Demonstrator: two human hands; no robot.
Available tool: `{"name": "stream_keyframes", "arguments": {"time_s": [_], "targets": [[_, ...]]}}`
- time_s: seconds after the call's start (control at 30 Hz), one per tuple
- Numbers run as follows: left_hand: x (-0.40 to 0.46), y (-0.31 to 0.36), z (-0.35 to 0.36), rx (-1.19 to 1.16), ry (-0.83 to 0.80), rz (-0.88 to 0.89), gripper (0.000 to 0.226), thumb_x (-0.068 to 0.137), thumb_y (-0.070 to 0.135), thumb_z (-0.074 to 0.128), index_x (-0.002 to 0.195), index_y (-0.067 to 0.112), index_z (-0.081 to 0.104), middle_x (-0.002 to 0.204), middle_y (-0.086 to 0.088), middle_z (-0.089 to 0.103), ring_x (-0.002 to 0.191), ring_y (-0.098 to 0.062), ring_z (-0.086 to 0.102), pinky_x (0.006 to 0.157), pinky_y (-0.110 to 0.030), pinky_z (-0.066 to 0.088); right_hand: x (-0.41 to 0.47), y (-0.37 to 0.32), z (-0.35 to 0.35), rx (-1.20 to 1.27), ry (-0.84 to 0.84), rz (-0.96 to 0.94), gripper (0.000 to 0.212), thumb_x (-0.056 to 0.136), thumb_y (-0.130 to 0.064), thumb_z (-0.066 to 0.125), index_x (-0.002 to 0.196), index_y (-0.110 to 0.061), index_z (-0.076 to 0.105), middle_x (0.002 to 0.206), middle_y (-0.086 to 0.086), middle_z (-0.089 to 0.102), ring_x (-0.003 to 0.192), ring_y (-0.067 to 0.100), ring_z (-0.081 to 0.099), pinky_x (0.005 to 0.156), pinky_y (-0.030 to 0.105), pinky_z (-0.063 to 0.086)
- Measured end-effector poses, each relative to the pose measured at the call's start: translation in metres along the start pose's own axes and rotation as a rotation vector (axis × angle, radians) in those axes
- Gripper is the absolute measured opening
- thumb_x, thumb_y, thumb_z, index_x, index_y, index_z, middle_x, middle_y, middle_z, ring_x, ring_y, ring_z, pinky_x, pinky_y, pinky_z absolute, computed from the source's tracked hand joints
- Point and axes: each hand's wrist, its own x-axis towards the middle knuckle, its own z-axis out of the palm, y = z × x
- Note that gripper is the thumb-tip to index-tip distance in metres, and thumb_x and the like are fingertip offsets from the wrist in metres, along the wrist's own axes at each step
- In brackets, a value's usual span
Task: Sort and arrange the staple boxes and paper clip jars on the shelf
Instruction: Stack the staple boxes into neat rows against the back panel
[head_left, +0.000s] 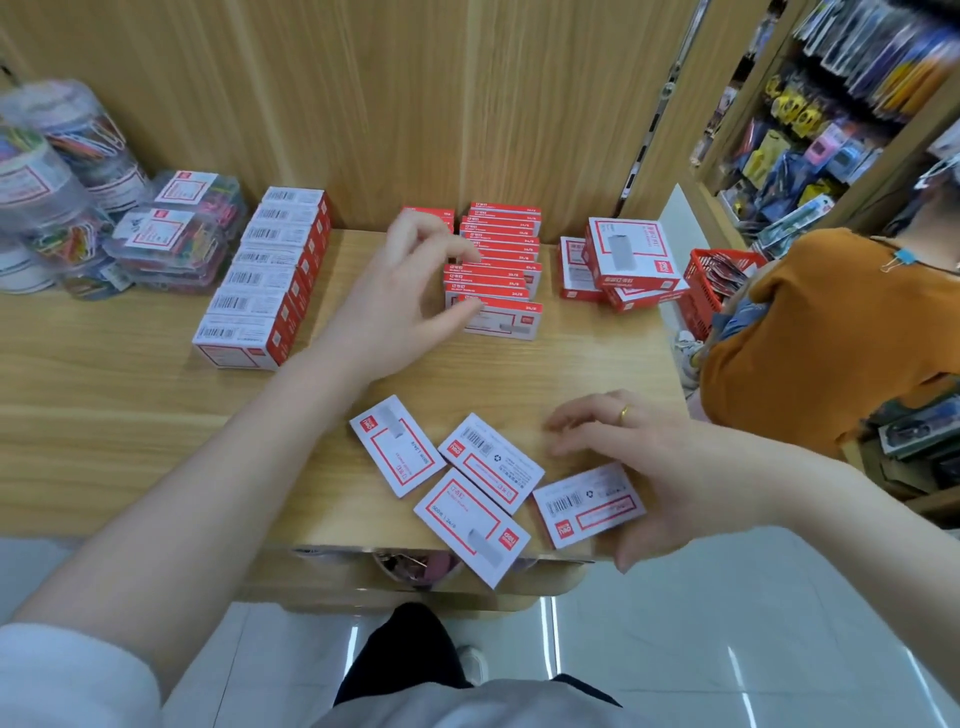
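Note:
Several white-and-red staple boxes (491, 470) lie flat and loose near the front edge of the wooden shelf (130, 395); one of them (472, 525) overhangs the edge. My right hand (644, 467) arches over the rightmost loose box (587, 512), fingers spread, thumb below it. My left hand (410, 296) hovers with relaxed fingers at the middle row of red staple boxes (498, 260), holding nothing. A tidy row of staple boxes (260, 280) stands to the left. Clear paper clip jars (57, 176) and flat clip boxes (176, 234) sit at the far left.
Larger staple boxes (628, 260) are piled at the shelf's right end. A person in an orange shirt (831, 338) crouches at the right beside a red basket (717, 280). A wooden back panel (415, 104) rises behind the shelf. Racks of stationery (831, 104) fill the upper right.

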Motion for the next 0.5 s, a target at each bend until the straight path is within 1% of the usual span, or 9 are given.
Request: {"name": "stream_keyframes", "arguments": {"time_s": [0.07, 0.13, 0.17, 0.23, 0.3, 0.37, 0.4, 0.47, 0.5], "targets": [[-0.005, 0.013, -0.010, -0.063, -0.146, 0.133, 0.029, 0.082, 0.032, 0.058, 0.100, 0.010, 0.064, 0.100, 0.003, 0.050, 0.087, 0.007, 0.045, 0.082, -0.008, 0.036, -0.003, -0.004, 0.003, -0.071, 0.059, 0.017, 0.068, 0.066, -0.056, 0.071, 0.123, -0.031, 0.045, 0.132, -0.015, 0.034, 0.119, 0.005, 0.030, 0.099, 0.016, 0.026], [-0.016, 0.022, -0.016, -0.107, -0.390, 0.201, 0.027, 0.081, 0.035, 0.057, 0.094, 0.014, 0.067, 0.097, 0.005, 0.056, 0.084, -0.001, 0.052, 0.078, -0.014, 0.042, -0.002, -0.004, 0.004, -0.048, 0.173, 0.006, 0.054, 0.073, -0.051, 0.067, 0.117, -0.023, 0.053, 0.122, -0.006, 0.045, 0.110, 0.011, 0.041, 0.093, 0.020, 0.033], [-0.022, 0.025, -0.017, -0.105, -0.492, 0.204, 0.028, 0.079, 0.038, 0.057, 0.093, 0.017, 0.068, 0.099, 0.006, 0.057, 0.087, -0.003, 0.054, 0.080, -0.017, 0.042, 0.000, -0.003, 0.004, -0.018, 0.205, 0.024, 0.051, 0.076, -0.051, 0.064, 0.116, -0.021, 0.055, 0.118, -0.004, 0.048, 0.106, 0.013, 0.045, 0.091, 0.022, 0.036], [-0.032, 0.025, -0.017, -0.078, -0.627, 0.175, 0.027, 0.077, 0.040, 0.060, 0.095, 0.022, 0.068, 0.105, 0.009, 0.054, 0.100, -0.002, 0.048, 0.089, -0.017, 0.039, 0.005, 0.001, 0.002, 0.060, 0.264, 0.117, 0.048, 0.080, -0.048, 0.063, 0.116, -0.017, 0.055, 0.114, -0.002, 0.050, 0.099, 0.017, 0.051, 0.088, 0.030, 0.041], [-0.039, 0.023, -0.018, -0.042, -0.732, 0.104, 0.023, 0.077, 0.032, 0.069, 0.100, 0.024, 0.068, 0.112, 0.011, 0.049, 0.110, -0.002, 0.039, 0.097, -0.017, 0.032, 0.013, 0.003, -0.003, 0.074, 0.396, 0.222, 0.043, 0.082, -0.045, 0.058, 0.112, -0.014, 0.057, 0.107, 0.002, 0.056, 0.090, 0.016, 0.054, 0.082, 0.031, 0.043], [-0.043, 0.022, -0.018, -0.028, -0.775, 0.053, 0.027, 0.079, 0.025, 0.070, 0.105, 0.024, 0.066, 0.116, 0.013, 0.045, 0.116, -0.003, 0.035, 0.100, -0.018, 0.028, 0.023, 0.000, -0.008, 0.125, 0.507, 0.292, 0.035, 0.086, -0.044, 0.052, 0.104, -0.015, 0.059, 0.089, 0.003, 0.063, 0.071, 0.009, 0.054, 0.071, 0.028, 0.043], [-0.044, 0.022, -0.019, -0.030, -0.765, 0.025, 0.028, 0.080, 0.024, 0.070, 0.107, 0.025, 0.064, 0.117, 0.014, 0.044, 0.118, -0.004, 0.035, 0.101, -0.018, 0.027, 0.028, -0.001, -0.009, 0.201, 0.539, 0.323, 0.027, 0.089, -0.040, 0.050, 0.098, -0.017, 0.059, 0.077, 0.004, 0.065, 0.059, 0.005, 0.053, 0.064, 0.027, 0.044], [-0.043, 0.021, -0.019, 0.003, -0.723, -0.039, 0.031, 0.082, 0.020, 0.067, 0.112, 0.025, 0.061, 0.118, 0.015, 0.043, 0.118, -0.004, 0.035, 0.094, -0.010, 0.029, 0.036, -0.001, -0.008, 0.364, 0.547, 0.394, 0.014, 0.094, -0.030, 0.046, 0.088, -0.021, 0.055, 0.057, 0.005, 0.063, 0.042, 0.005, 0.050, 0.051, 0.023, 0.044], [-0.042, 0.021, -0.020, 0.050, -0.702, -0.064, 0.032, 0.083, 0.019, 0.066, 0.114, 0.026, 0.059, 0.120, 0.014, 0.042, 0.117, -0.003, 0.034, 0.088, -0.007, 0.030, 0.038, 0.000, -0.007, 0.421, 0.538, 0.424, 0.011, 0.094, -0.025, 0.046, 0.086, -0.022, 0.054, 0.053, 0.005, 0.062, 0.038, 0.006, 0.049, 0.046, 0.020, 0.043]]}}
